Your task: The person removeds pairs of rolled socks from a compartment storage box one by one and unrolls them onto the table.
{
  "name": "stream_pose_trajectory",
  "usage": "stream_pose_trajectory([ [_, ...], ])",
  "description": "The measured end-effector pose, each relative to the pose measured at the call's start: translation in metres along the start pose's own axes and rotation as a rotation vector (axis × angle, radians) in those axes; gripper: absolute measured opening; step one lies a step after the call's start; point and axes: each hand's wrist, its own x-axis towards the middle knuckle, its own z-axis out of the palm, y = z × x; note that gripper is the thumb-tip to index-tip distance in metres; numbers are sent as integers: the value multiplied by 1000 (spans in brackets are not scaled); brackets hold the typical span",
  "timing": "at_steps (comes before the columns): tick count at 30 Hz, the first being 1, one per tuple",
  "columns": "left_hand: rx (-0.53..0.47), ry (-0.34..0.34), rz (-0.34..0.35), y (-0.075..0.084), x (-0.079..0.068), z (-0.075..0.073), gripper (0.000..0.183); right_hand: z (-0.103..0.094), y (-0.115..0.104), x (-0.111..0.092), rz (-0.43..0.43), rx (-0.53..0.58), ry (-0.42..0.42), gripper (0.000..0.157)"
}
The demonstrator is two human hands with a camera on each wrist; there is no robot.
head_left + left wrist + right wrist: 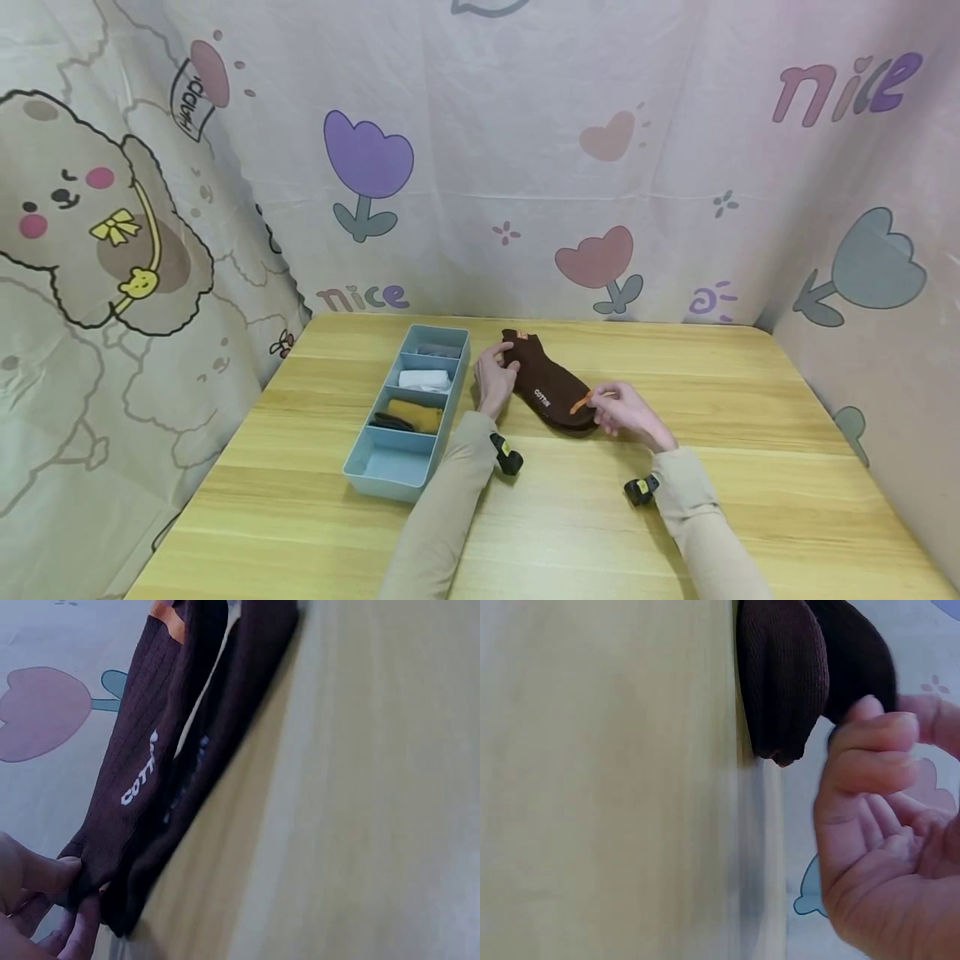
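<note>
socks (542, 377) — pinched by left hand (494, 383) at ten o'clock, right hand (628, 412) at four — likely to keep them straight.

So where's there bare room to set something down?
The wooden table is bare right of the right hand and left of the light-blue four-compartment organizer, whose nearest compartment is also empty. More bare wood lies between the sleeves. It's crowded between organizer and brown socks, where the left hand sits.
</note>
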Motion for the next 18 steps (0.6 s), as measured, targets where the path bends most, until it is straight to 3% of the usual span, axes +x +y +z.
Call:
stream_pose_trajectory([
  [7,-63,-71,8,4,0,4,41,-5,0,-7,46,185,111,17],
  [18,-42,-228,18,13,3,16,50,-18,4,-14,5,261,267,21],
])
